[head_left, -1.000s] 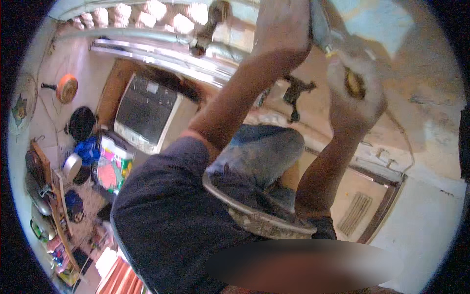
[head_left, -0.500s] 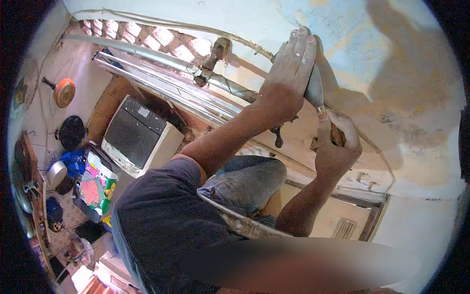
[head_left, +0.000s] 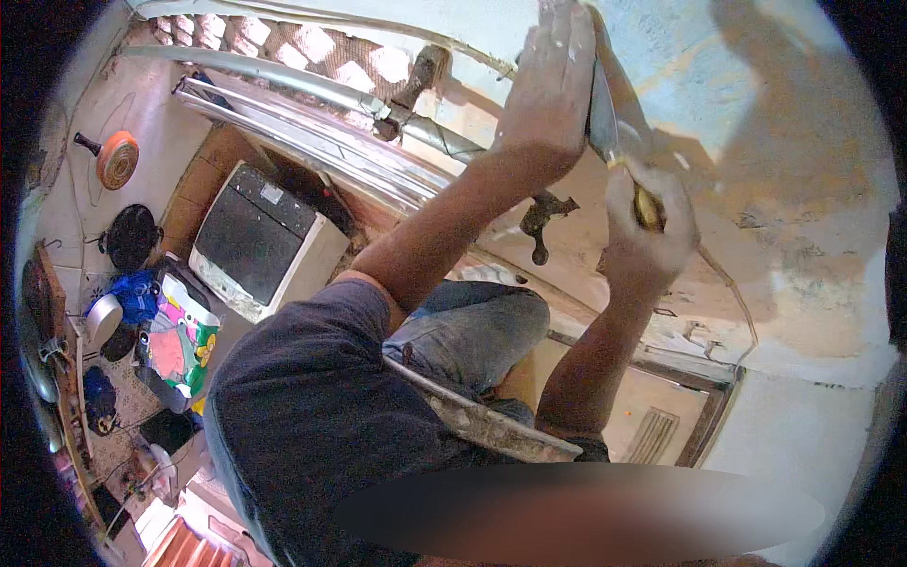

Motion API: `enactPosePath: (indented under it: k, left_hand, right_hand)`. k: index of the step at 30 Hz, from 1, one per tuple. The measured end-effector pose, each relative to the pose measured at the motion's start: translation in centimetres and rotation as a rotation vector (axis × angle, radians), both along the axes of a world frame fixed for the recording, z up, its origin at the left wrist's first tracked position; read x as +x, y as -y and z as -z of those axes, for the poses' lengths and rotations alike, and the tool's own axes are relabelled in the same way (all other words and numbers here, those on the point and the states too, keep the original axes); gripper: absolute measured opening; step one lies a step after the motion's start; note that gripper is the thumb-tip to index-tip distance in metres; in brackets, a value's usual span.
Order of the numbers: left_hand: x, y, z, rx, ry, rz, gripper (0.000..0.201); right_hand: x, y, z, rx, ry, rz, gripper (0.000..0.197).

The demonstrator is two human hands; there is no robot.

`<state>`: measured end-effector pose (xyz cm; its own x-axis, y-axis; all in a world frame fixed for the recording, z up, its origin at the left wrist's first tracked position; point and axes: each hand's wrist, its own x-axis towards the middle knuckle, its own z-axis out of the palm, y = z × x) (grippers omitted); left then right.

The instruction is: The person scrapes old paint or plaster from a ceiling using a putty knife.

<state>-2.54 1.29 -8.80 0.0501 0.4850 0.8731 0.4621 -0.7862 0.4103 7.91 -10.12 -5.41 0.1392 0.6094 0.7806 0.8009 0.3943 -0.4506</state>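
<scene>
1. Noted at far left: orange pan [head_left: 117,161] hung on the wall, black pan [head_left: 132,237] just below.
2. Next along: printed bag [head_left: 178,345], green, white and pink, near a pale machine [head_left: 265,231] with a dark lid.
3. Observed left hand [head_left: 550,94] raised at the wall, fingers [head_left: 567,47] straight and held together, wrapped around nothing visible. Lying along the scraper's blade; cannot tell from this angle whether pressing on it.
4. Logged below left hand: dark metal fitting [head_left: 540,227], apart from both hands.
5. Located scraper [head_left: 602,123] just right of left hand, blade pointing up along the wall, handle [head_left: 649,210] partly hidden in right hand. Blade tip contact: cannot tell.
6. Recorded right hand [head_left: 654,225] with fingers curled closed around the handle; slightly blurred.
7. At far right: patchy wall [head_left: 798,246], blue above, tan below.
8. Judged step in hand: working the wall surface with the scraper. Judged next move to call for a firm right grip, a low blade angle and left fingers clear of the edge.
</scene>
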Motion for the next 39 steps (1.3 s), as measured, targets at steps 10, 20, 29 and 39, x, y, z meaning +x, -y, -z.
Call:
enactPosePath:
  k: [10,20,29,39]
  left_hand:
    - [-1.4,-1.0,-1.1,0.022,-0.09,-0.003,0.064]
    - [-2.9,-1.6,-0.5,-0.021,-0.031,0.033,0.065]
    - [-2.5,-1.3,-0.4,-0.03,-0.024,0.011,0.069]
    - [-3.2,-1.2,-0.6,-0.086,-0.06,0.077,0.067]
  right_hand:
    - [-1.9,-0.5,-0.9,0.005,-0.086,-0.029,0.013]
    - [-2.3,-1.3,0.1,0.12,0.019,-0.051,0.012]
    - [-3.3,-0.5,-0.3,-0.044,-0.122,-0.054,0.007]
    - [-3.4,-0.8,-1.2,0.021,0.016,-0.071,0.011]
